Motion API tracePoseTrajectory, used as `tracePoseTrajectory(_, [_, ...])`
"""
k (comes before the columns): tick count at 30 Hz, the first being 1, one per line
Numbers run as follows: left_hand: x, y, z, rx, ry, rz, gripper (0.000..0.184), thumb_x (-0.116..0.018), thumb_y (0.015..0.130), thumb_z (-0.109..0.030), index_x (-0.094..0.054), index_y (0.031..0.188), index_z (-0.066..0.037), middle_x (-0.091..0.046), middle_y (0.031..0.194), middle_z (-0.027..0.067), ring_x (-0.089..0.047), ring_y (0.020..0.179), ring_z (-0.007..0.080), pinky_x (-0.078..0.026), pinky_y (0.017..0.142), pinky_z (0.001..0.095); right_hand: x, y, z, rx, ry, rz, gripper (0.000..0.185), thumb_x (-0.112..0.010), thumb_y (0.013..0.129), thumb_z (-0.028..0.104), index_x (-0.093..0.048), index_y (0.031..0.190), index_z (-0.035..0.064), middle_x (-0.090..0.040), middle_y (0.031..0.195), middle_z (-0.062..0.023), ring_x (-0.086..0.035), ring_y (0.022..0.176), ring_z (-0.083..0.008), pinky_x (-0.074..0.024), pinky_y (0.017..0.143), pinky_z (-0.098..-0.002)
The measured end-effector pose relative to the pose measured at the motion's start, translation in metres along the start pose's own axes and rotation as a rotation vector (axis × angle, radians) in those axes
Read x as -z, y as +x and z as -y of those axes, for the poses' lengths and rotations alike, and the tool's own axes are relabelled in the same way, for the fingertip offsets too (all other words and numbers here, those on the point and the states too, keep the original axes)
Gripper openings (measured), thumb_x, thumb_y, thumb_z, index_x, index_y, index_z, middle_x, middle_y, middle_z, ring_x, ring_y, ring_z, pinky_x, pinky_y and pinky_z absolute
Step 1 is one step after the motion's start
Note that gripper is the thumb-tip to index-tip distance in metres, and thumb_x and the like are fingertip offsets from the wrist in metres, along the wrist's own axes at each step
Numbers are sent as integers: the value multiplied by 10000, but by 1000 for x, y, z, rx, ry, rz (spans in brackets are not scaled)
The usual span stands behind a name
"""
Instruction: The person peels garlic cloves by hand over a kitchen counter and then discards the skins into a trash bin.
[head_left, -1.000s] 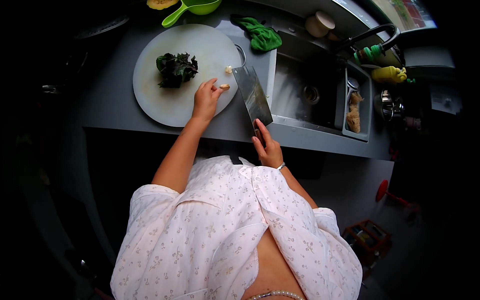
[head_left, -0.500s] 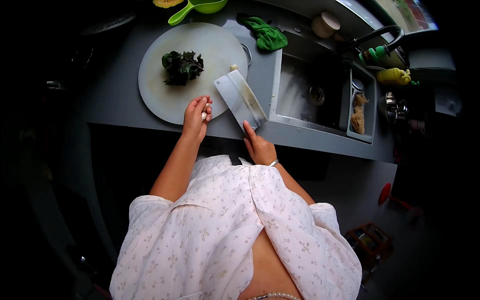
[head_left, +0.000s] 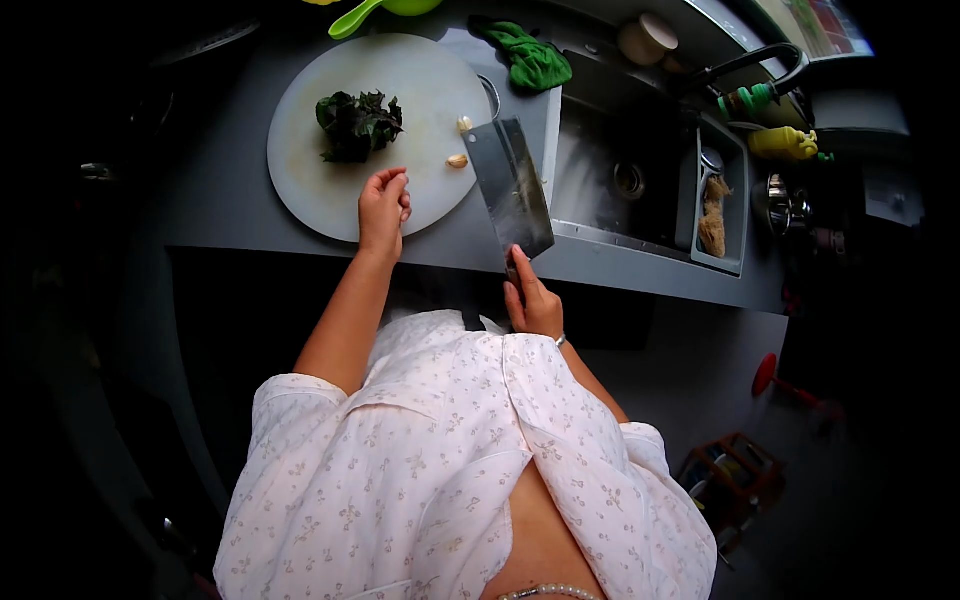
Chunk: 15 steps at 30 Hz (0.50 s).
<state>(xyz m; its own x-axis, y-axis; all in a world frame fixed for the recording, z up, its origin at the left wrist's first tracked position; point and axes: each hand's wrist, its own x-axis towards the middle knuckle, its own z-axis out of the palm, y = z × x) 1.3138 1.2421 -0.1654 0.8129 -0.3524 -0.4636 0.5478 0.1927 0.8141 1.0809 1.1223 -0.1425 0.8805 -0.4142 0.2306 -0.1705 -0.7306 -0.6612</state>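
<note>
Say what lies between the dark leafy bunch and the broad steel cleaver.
A pale garlic clove and a browner one lie on the round white board in the head view.

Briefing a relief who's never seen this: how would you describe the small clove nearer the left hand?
On the round white board, look from the dark leaves toward the cleaver. The browner clove lies there, nearer the left hand. Its paler neighbour sits farther from that hand, by the cleaver's corner.
</note>
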Motion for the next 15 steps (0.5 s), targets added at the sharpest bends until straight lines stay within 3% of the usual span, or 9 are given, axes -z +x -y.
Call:
tracePoseTrajectory(1, [1, 0, -2, 1, -87, -27, 135, -557, 872, -70, -546, 994, -14, -527, 780, 13, -454, 575, 55, -331, 430, 197, -5, 4, 1, 84, -61, -46, 618, -564, 864, 187, -315, 1430, 202, -639, 755, -155, -624, 576, -301, -505, 511, -373])
tracePoseTrajectory(2, [3, -2, -4, 1, -85, -29, 135, -557, 872, -70, -546, 994, -14, -527, 780, 13, -454, 575, 55, -331, 430, 197, -11, 4, 1, 84, -58, -45, 618, -564, 864, 187, -315, 1430, 202, -639, 755, -155, -624, 576, -301, -505, 511, -373])
tracePoseTrajectory(4, [6, -8, -7, 6, -119, -44, 128, -540, 868, -63, -530, 988, -19, -532, 827, 33, -467, 592, 66, -347, 443, 201, -28, -2, -6, -38, -330, 287, 652, -582, 853, 204, -296, 1439, 213, -576, 627, -122, -564, 471, -289, -473, 445, -391])
tracePoseTrajectory(8, [14, -19, -1, 64, -149, -18, 135, -527, 853, -40, -527, 984, -9, -531, 867, 51, -470, 598, 72, -355, 448, 203, -45, -7, -10, -29, -298, 258, 676, -593, 847, 224, -279, 1445, 251, -541, 580, -105, -529, 419, -291, -446, 402, -421])
tracePoseTrajectory(10, [14, -20, -3, 76, -158, 12, 148, -514, 833, -20, -521, 980, 0, -528, 886, 62, -478, 618, 77, -366, 465, 209, -39, -4, -7, -74, -264, 292, 658, -586, 855, 221, -286, 1441, 242, -573, 616, -113, -558, 464, -305, -463, 436, -427])
tracePoseTrajectory(14, [15, -23, 2, 74, -201, 23, 170, -507, 815, -3, -516, 985, 8, -528, 916, 76, -486, 645, 83, -378, 489, 216, -18, 4, 3, -114, 133, 152, 573, -551, 893, 171, -327, 1420, 199, -666, 944, -164, -654, 756, -336, -527, 650, -396])
tracePoseTrajectory(15, [15, -21, 4, 67, -207, 44, 171, -504, 823, -7, -514, 993, 8, -530, 923, 78, -487, 653, 86, -384, 500, 219, -9, 6, 8, -222, 207, 193, 549, -541, 900, 148, -344, 1411, 185, -654, 1014, -177, -656, 809, -342, -527, 698, -381])
